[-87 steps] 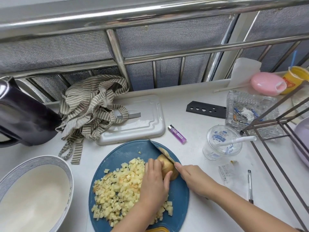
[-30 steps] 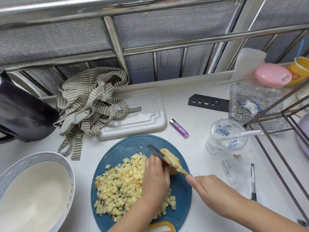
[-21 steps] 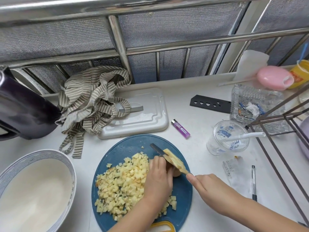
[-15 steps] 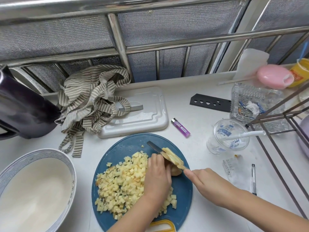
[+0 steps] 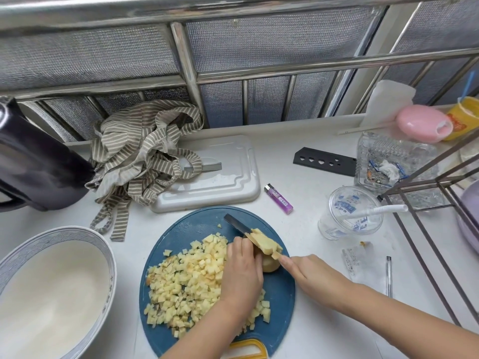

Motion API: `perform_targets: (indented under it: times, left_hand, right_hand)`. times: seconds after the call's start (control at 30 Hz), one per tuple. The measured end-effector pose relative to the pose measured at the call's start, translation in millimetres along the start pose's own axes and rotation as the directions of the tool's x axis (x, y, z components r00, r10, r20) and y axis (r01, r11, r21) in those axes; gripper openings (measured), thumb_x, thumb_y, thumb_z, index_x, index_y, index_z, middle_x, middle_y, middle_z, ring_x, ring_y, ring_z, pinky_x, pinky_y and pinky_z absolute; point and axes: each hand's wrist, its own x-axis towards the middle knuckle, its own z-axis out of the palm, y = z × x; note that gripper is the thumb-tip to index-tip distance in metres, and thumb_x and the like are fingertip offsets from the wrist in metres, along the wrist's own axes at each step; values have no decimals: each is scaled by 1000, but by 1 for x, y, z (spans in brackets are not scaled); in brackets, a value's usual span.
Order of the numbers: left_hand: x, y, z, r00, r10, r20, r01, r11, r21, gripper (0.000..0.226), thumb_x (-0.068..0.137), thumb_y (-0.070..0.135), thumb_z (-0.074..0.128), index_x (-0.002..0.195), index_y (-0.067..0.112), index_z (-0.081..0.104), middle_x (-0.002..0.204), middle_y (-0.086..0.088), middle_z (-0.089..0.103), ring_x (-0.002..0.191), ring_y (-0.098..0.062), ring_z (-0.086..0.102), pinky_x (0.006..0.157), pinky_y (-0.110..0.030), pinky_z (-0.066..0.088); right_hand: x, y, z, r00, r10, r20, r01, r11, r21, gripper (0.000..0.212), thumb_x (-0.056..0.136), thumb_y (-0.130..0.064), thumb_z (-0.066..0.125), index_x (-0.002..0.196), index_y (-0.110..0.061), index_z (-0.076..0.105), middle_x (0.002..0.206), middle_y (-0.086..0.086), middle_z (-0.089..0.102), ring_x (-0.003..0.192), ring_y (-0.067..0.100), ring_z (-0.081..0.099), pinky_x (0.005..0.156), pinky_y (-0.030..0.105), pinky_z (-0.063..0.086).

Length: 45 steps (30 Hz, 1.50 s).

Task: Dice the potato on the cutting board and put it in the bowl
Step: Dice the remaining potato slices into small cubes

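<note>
A round blue cutting board (image 5: 197,224) lies in front of me with a heap of yellow potato dice (image 5: 189,278) on its left half. My left hand (image 5: 242,278) holds down the remaining potato piece (image 5: 270,264) with curled fingers. My right hand (image 5: 313,279) grips the handle of a dark-bladed knife (image 5: 237,225), index finger stretched along its spine. A cut potato slice (image 5: 265,242) lies on the flat of the blade. A large white bowl (image 5: 51,288) with a patterned rim stands at the left, with no potato in it.
A white tray (image 5: 225,177) with a striped cloth (image 5: 140,156) on it sits behind the board. A purple lighter (image 5: 278,199), a plastic cup (image 5: 350,213), a pen (image 5: 388,275), a metal rack (image 5: 430,187) and a black kettle (image 5: 33,161) surround it.
The knife has cut through the potato piece since 2.9 s ago; a slice has come off onto the blade, which now lies tilted. In the last second both hands barely moved.
</note>
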Motion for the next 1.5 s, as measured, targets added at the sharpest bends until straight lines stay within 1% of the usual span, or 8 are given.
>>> perform_targets:
  times: [0.43,0.7,0.93,1.07,1.13,1.2,1.33,1.5]
  left_hand:
    - [3,4,-13,974,-116,195,135,987,-90,16,95,30,48,100,16,43,97,5,37,87,-13,43,78,-22,40]
    - [39,5,-35,947,-51,317,35,998,55,32,101,43,34,101,15,49,104,6,42,97,-11,37,83,-21,31]
    - [63,-5,-42,893,-97,439,92,995,32,27,100,37,42,99,16,59,98,3,57,93,-16,54,76,-27,39]
    - [83,0,-63,955,-203,218,213,977,-20,18,98,28,48,88,14,56,87,4,57,79,-14,53,65,-27,34]
    - [97,9,-78,972,-101,211,126,986,-110,8,95,24,54,89,19,55,86,10,55,79,-8,51,66,-21,34]
    - [108,23,-90,904,64,423,24,980,-199,6,93,23,58,91,20,62,89,11,61,83,-5,55,73,-19,41]
    - [114,42,-88,615,204,762,-54,974,-218,18,96,27,54,97,20,70,93,6,68,84,-8,57,71,-18,42]
    - [119,35,-78,605,224,764,-120,974,-191,21,98,27,49,104,15,66,102,1,62,91,-13,55,76,-24,41]
  right_hand:
    - [21,8,-5,999,-5,44,2,996,87,69,96,-62,18,74,-1,42,70,6,47,64,17,39,73,37,41]
    - [17,7,-32,982,53,183,-115,931,346,56,98,-60,27,65,-17,38,53,4,37,39,17,33,37,19,29]
    - [9,8,-44,965,79,249,-179,892,414,59,93,-69,26,59,-21,30,48,1,33,39,16,28,40,23,26]
    - [4,6,-45,972,81,220,-160,914,373,56,89,-70,41,62,-21,36,48,-2,39,37,17,33,43,25,28]
    - [3,2,-45,977,66,203,-123,951,285,48,88,-64,52,71,-20,44,55,-1,45,39,16,38,42,25,31]
    - [5,-5,-45,982,43,185,-86,969,230,42,87,-57,58,79,-17,48,61,1,46,39,14,40,41,24,33]
    - [9,-13,-41,999,-5,51,1,997,77,27,89,-41,57,82,-15,51,64,-6,42,42,4,38,45,18,31]
    - [19,-8,-32,999,33,-14,-34,998,-45,30,86,-41,53,84,-11,56,74,1,54,61,16,46,55,27,35]
